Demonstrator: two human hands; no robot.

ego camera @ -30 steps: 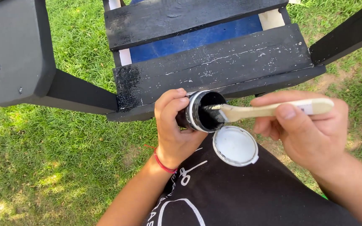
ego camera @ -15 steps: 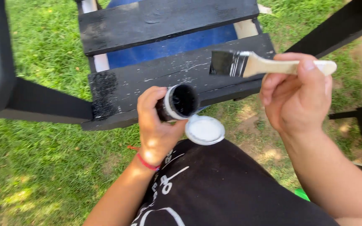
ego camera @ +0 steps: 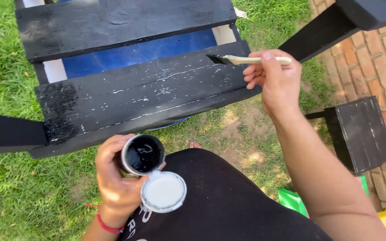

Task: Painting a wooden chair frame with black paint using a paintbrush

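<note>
My left hand (ego camera: 115, 187) grips a small open can of black paint (ego camera: 143, 154) above my lap, with its white lid (ego camera: 163, 191) pinched just below the can. My right hand (ego camera: 275, 80) holds a paintbrush (ego camera: 246, 59) by its pale wooden handle. The black bristles touch the right end of the front black slat (ego camera: 148, 96) of a wooden chair seat. That slat shows white scratches and a freshly wet black patch at its left end. A second black slat (ego camera: 121, 22) lies behind it.
A blue surface (ego camera: 135, 51) shows between the slats. Black chair arms (ego camera: 318, 31) reach out at right and at left (ego camera: 10, 134). A small black stand (ego camera: 365, 134) sits at right by the brick paving (ego camera: 380, 58). Grass surrounds the chair. Green and yellow objects (ego camera: 380, 214) lie at lower right.
My right hand lifted the brush out of the can and carried it up and right onto the front slat. The left hand lowered the can toward my lap.
</note>
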